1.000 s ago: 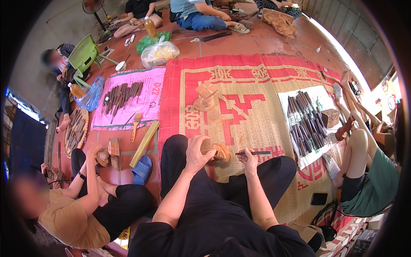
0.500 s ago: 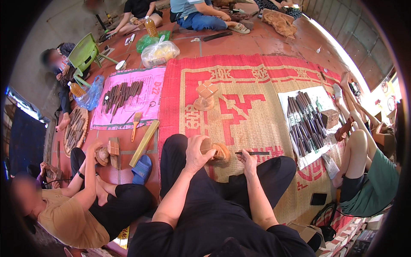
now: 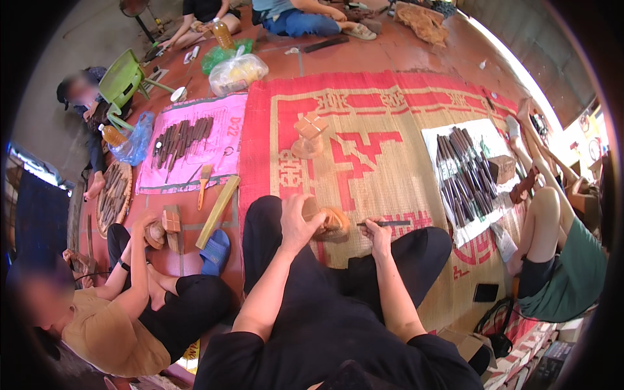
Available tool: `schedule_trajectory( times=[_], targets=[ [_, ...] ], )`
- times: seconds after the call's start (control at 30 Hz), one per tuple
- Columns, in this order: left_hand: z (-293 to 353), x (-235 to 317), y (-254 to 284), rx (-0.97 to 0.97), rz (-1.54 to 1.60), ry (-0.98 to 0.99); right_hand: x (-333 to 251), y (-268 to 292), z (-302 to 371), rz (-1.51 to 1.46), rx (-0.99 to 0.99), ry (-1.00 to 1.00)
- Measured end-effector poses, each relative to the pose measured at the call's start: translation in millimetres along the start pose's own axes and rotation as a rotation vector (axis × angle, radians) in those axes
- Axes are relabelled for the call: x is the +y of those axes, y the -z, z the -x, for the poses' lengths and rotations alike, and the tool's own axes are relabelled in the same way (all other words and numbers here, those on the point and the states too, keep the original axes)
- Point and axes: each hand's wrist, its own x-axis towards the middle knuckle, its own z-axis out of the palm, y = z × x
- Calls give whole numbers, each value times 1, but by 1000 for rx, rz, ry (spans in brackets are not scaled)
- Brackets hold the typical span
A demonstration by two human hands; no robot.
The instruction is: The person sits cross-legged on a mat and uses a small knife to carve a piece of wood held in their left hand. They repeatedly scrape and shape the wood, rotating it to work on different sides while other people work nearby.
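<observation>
Head view: wooden block [image 3: 311, 207], dark tool [image 3: 396, 223]
Left hand [image 3: 299, 226]: fingers gripping the block; right hand [image 3: 379, 238]: fingers pinching the tool.

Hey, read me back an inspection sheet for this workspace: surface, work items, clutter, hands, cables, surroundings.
Surface: red-and-tan woven mat over red floor tiles.
Work items: wooden workpiece; slim dark tool; second wooden piece farther ahead on the mat.
Clutter: dark rod-like items on a white sheet at right and a pink sheet at left; brush, blue slipper, smartphone.
Left hand: gripping the wooden workpiece.
Right hand: holding the slim dark tool.
Cables: black looped cord or strap near the smartphone; which, unclear.
Surroundings: people seated nearby, one in a tan top at left; green chair.
</observation>
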Motion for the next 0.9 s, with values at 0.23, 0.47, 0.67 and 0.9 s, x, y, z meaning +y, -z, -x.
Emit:
schedule_trajectory(
  times=[0.23,0.47,0.67,0.9],
  targets=[
    [1,-20,-4,51,70,124,7,2,-13,-84,109,41],
    [-3,-27,-4,6,134,257,6,-8,-14,-108,87,-111],
    [-6,-12,-4,-44,77,250,7,-25,-20,-189,90,-117],
    [-6,-3,-22,-31,-42,101,5,-23,-21,-202,99,-52]
  ],
)
